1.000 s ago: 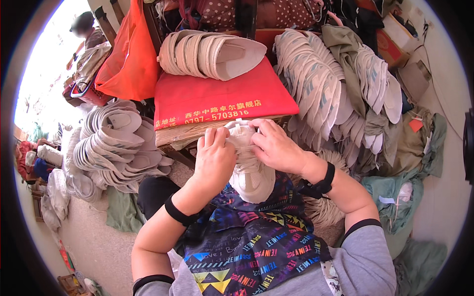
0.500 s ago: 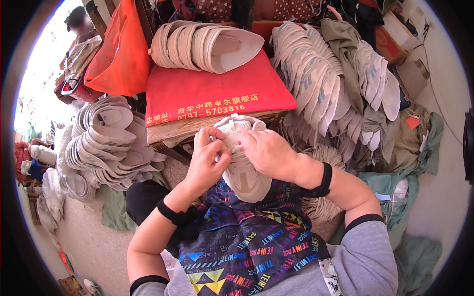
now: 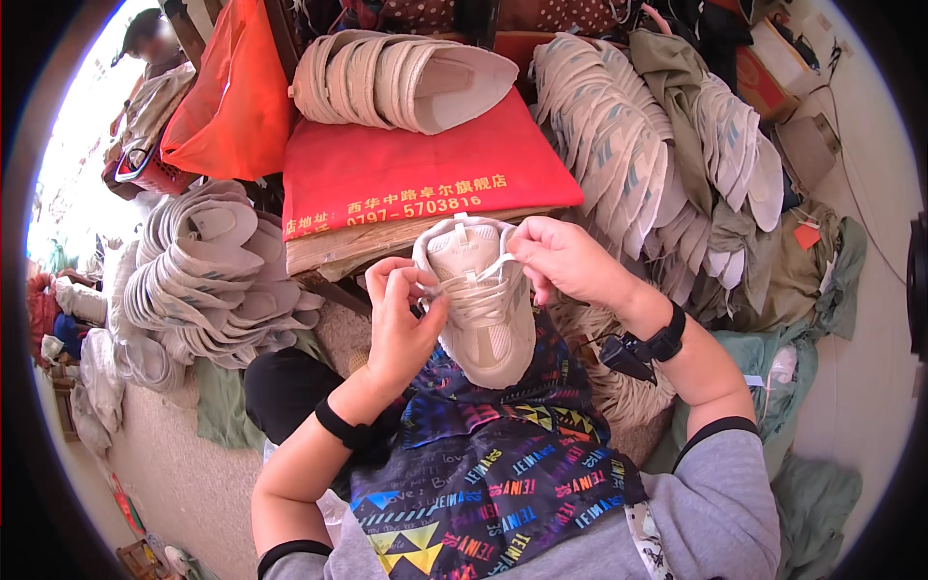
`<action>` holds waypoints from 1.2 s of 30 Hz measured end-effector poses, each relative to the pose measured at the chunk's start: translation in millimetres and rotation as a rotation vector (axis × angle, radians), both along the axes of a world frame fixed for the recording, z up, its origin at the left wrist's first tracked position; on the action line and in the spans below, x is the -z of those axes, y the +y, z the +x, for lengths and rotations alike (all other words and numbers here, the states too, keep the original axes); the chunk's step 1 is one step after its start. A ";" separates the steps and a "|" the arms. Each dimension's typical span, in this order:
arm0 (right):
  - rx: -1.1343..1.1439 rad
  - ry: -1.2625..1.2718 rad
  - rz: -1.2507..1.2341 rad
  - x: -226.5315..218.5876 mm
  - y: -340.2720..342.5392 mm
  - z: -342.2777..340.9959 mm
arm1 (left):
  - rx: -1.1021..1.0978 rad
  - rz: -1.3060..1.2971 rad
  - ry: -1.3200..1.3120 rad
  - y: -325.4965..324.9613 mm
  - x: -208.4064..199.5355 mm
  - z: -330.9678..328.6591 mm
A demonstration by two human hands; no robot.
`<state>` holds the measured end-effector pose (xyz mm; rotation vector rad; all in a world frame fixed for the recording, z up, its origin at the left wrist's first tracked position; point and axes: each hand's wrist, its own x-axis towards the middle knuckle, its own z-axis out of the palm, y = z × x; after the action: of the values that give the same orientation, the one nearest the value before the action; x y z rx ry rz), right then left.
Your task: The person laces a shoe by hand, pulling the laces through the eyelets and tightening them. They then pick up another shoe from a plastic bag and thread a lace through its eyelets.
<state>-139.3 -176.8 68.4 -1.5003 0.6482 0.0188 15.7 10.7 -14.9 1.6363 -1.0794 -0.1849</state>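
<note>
R hand (image 3: 568,259) pinching lace (image 3: 494,269), L hand (image 3: 398,314) at shoe (image 3: 488,360) w/ grip unclear; uneven pull cd skew lacing.

The right grip (image 3: 568,259) pinches a lace (image 3: 498,265) on the beige shoe (image 3: 488,350), the left grip (image 3: 398,314) at the shoe's side.

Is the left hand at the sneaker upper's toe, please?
No, the left hand is at the side of the sneaker upper, away from its toe.
</note>
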 end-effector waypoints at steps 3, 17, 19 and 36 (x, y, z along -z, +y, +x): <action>-0.085 0.033 -0.170 -1.5 9.4 6.5 | 0.052 0.118 -0.004 3.2 -5.9 1.4; -0.420 0.006 -0.924 14.8 6.2 13.5 | 0.138 0.321 0.468 14.5 -3.4 -9.2; -0.443 0.026 -0.929 12.7 5.8 18.1 | 0.219 0.281 0.156 16.2 6.4 -8.6; -0.398 0.081 -0.798 5.3 8.9 13.6 | 0.235 0.345 0.412 22.9 -6.0 -5.3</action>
<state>-125.7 -167.9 63.0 -2.3953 0.4209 0.1398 10.3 33.7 -8.9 1.6668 -0.9489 -0.8652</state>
